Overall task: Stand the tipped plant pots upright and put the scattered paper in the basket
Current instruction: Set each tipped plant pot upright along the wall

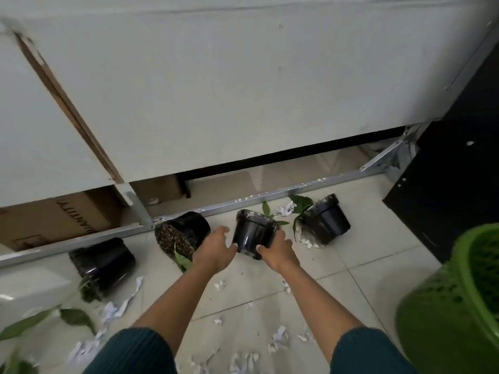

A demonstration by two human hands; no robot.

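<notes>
Several black plant pots lie tipped on the tiled floor by a metal rail. The middle pot (253, 233) is tilted with its base toward me; my right hand (278, 251) grips its right side and my left hand (216, 248) touches its left side. To its left lies a pot (183, 233) with soil showing at its mouth. Farther left another pot (104, 263) is on its side. A fourth pot (325, 220) lies tipped at the right with green leaves. Scattered paper scraps (279, 337) cover the floor. A green basket (459, 306) stands at the lower right.
A white panel wall (243, 90) rises behind the pots on a metal rail (270, 197). Cardboard boxes (54, 220) sit behind the gap below it. A black cabinet (453, 171) stands at the right. Loose green leaves (35, 319) lie at the lower left.
</notes>
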